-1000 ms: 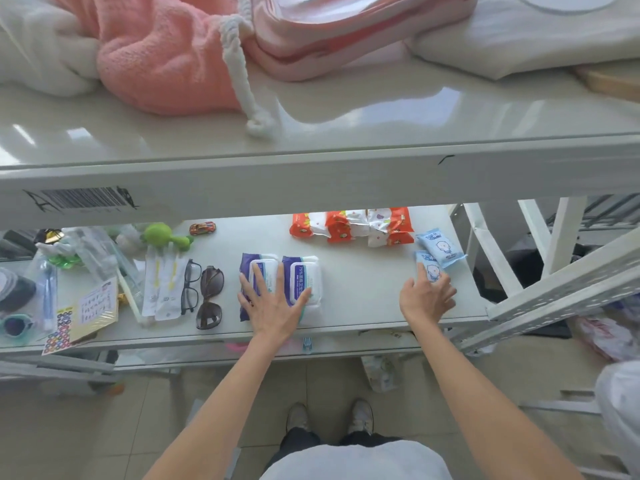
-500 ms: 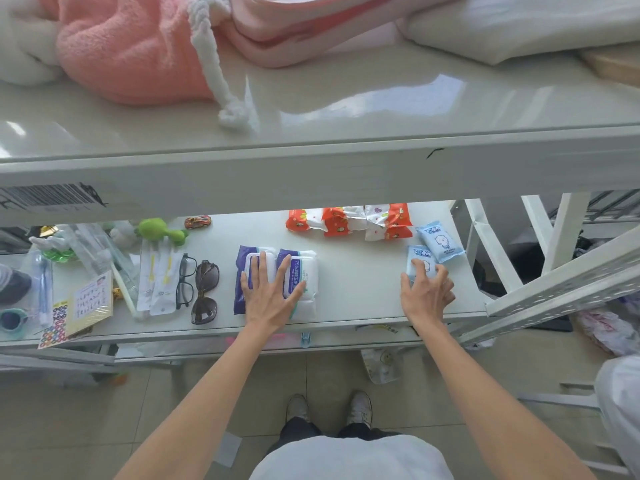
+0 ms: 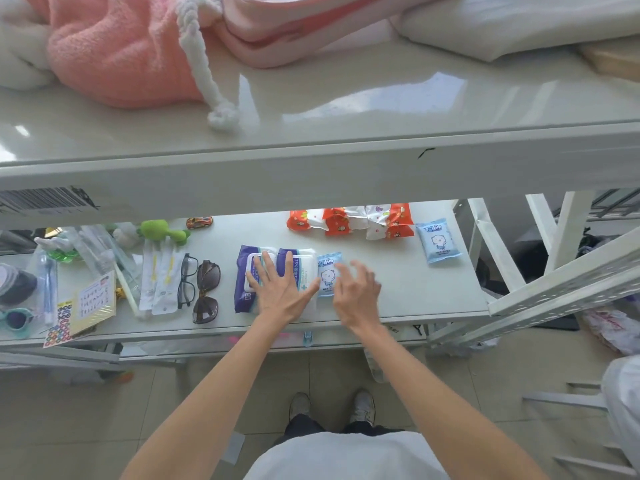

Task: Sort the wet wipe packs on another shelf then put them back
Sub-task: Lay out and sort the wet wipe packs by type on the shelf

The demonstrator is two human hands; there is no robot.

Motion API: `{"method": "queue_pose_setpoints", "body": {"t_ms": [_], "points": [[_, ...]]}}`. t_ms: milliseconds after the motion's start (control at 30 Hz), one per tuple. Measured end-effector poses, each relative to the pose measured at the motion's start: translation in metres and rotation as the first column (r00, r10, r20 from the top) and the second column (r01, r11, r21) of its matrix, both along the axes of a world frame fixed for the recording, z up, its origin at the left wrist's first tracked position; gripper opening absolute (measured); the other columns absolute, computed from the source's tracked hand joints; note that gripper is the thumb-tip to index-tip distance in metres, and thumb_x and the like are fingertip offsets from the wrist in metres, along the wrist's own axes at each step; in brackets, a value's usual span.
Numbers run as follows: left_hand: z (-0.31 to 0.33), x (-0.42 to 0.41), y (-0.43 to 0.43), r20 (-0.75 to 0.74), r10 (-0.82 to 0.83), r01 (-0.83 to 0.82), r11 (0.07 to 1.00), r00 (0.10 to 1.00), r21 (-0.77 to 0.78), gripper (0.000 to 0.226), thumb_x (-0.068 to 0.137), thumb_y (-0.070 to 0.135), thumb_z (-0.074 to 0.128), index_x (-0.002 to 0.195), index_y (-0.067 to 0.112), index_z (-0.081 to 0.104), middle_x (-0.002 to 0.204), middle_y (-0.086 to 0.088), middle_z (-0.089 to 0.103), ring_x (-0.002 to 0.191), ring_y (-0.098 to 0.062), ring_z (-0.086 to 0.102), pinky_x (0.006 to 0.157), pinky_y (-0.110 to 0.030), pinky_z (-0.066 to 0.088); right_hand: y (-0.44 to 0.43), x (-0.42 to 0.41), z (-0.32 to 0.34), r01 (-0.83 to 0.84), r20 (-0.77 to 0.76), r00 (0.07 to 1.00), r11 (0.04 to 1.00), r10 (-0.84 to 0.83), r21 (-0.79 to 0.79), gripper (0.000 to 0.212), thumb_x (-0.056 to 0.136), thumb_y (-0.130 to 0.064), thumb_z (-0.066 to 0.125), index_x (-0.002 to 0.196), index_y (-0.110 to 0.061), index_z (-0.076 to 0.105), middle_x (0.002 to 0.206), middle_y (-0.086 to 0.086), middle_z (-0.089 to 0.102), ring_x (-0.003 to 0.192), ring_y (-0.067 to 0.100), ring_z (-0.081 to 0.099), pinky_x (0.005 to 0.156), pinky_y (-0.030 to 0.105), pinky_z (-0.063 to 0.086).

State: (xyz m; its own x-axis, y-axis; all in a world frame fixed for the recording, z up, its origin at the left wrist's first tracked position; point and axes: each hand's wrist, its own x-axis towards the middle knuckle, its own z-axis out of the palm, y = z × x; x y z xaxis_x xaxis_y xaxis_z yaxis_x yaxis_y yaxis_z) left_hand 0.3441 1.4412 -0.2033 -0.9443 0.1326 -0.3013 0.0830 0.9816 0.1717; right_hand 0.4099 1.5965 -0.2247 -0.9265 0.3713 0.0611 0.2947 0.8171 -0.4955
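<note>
On the white shelf [image 3: 398, 292], the left hand [image 3: 282, 287] lies flat with spread fingers pressing on the two purple wipe packs [image 3: 273, 275]. The right hand [image 3: 356, 294], blurred, hangs open with fingers apart, gripping nothing. Between the hands, against the purple packs, lies a small blue wipe pack [image 3: 328, 273]; a second blue pack [image 3: 438, 240] sits beyond the right hand, beside the orange packs [image 3: 349, 221].

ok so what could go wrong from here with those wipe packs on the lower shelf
The two big purple wipe packs lie close to the shelf's front edge, under the flat left hand; a push toward the person could tip them off. The right hand beside the small blue pack could knock it askew.
</note>
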Motion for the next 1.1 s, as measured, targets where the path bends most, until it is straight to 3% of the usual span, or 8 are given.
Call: {"method": "queue_pose_setpoints", "body": {"t_ms": [100, 167, 300, 433, 667, 900, 1000, 1100], "points": [[-0.006, 0.002, 0.002, -0.031, 0.006, -0.007, 0.999, 0.999, -0.043, 0.107, 0.082, 0.092, 0.025, 0.165, 0.030, -0.005, 0.169, -0.023, -0.019, 0.154, -0.042, -0.027, 0.119, -0.064, -0.017, 0.088, -0.010, 0.005, 0.271, 0.017, 0.962, 0.960, -0.273, 0.070, 0.048, 0.087, -0.012, 0.056, 0.133, -0.022, 0.060, 0.141, 0.021, 0.047, 0.122, 0.044, 0.050, 0.096, 0.057, 0.046], [-0.009, 0.003, 0.002, -0.043, 0.008, -0.010, 0.998, 0.999, -0.056, 0.107, 0.082, 0.092, 0.024, 0.164, 0.030, -0.005, 0.169, -0.023, -0.019, 0.154, -0.042, -0.026, 0.121, -0.065, -0.015, 0.140, -0.014, 0.004, 0.370, 0.125, 0.916, 0.924, -0.381, 0.102, 0.052, 0.091, -0.015, 0.054, 0.142, -0.028, 0.052, 0.152, 0.020, 0.034, 0.135, 0.047, 0.035, 0.105, 0.060, 0.036], [-0.010, 0.002, 0.005, -0.044, 0.020, -0.023, 0.998, 0.999, -0.063, 0.105, 0.085, 0.090, 0.024, 0.165, 0.029, -0.005, 0.169, -0.024, -0.019, 0.154, -0.043, -0.026, 0.121, -0.065, -0.013, 0.182, -0.013, -0.012, 0.269, 0.303, 0.904, 0.952, -0.302, 0.145, 0.056, 0.102, -0.033, 0.046, 0.155, -0.040, 0.029, 0.166, 0.013, 0.010, 0.145, 0.046, 0.019, 0.114, 0.059, 0.026], [-0.011, 0.003, 0.010, -0.045, 0.046, -0.049, 0.996, 0.998, -0.075, 0.105, 0.085, 0.089, 0.023, 0.165, 0.028, -0.005, 0.169, -0.025, -0.017, 0.154, -0.044, -0.025, 0.121, -0.066, -0.012, 0.140, 0.009, -0.017, 0.271, 0.179, 0.937, 0.948, -0.300, 0.168, 0.051, 0.101, -0.028, 0.050, 0.150, -0.034, 0.042, 0.157, 0.016, 0.029, 0.129, 0.040, 0.038, 0.103, 0.055, 0.040], [-0.002, 0.001, 0.010, -0.004, 0.057, -0.058, 0.998, 0.998, -0.027, 0.121, 0.073, 0.100, 0.026, 0.165, 0.028, -0.006, 0.168, -0.024, -0.021, 0.153, -0.042, -0.029, 0.118, -0.064, -0.019, 0.005, 0.014, -0.013, 0.069, 0.151, 0.985, 0.995, -0.078, 0.067, 0.045, 0.100, -0.028, 0.045, 0.141, -0.043, 0.049, 0.148, 0.012, 0.040, 0.126, 0.035, 0.044, 0.098, 0.052, 0.042], [0.007, 0.001, 0.014, 0.069, 0.048, -0.046, 0.999, 0.997, -0.030, 0.132, 0.069, 0.098, 0.044, 0.164, 0.023, -0.007, 0.166, -0.028, -0.024, 0.151, -0.047, -0.030, 0.118, -0.068, -0.016, 0.020, 0.008, -0.002, 0.074, 0.141, 0.987, 0.997, -0.075, 0.008, 0.038, 0.095, -0.024, 0.050, 0.127, -0.037, 0.063, 0.135, 0.010, 0.048, 0.124, 0.034, 0.043, 0.101, 0.051, 0.037], [0.012, -0.013, 0.016, 0.065, 0.006, -0.005, 1.000, 0.998, -0.010, 0.136, 0.069, 0.093, 0.055, 0.164, 0.017, -0.006, 0.167, -0.028, -0.019, 0.153, -0.049, -0.024, 0.119, -0.067, -0.011, 0.046, -0.003, 0.004, 0.159, 0.077, 0.985, 0.985, -0.154, -0.065, 0.032, 0.093, -0.021, 0.054, 0.121, -0.028, 0.069, 0.127, 0.011, 0.052, 0.120, 0.036, 0.046, 0.099, 0.049, 0.037], [0.019, -0.038, 0.025, -0.067, -0.002, 0.011, 0.992, 0.998, 0.129, 0.119, 0.077, 0.083, 0.060, 0.160, 0.009, 0.017, 0.167, -0.026, 0.009, 0.156, -0.046, 0.003, 0.124, -0.061, 0.007, 0.083, -0.026, 0.017, 0.380, 0.022, 0.924, 0.912, -0.382, -0.154, 0.027, 0.093, -0.021, 0.057, 0.118, -0.017, 0.065, 0.124, 0.014, 0.053, 0.116, 0.038, 0.050, 0.098, 0.048, 0.040]]}}
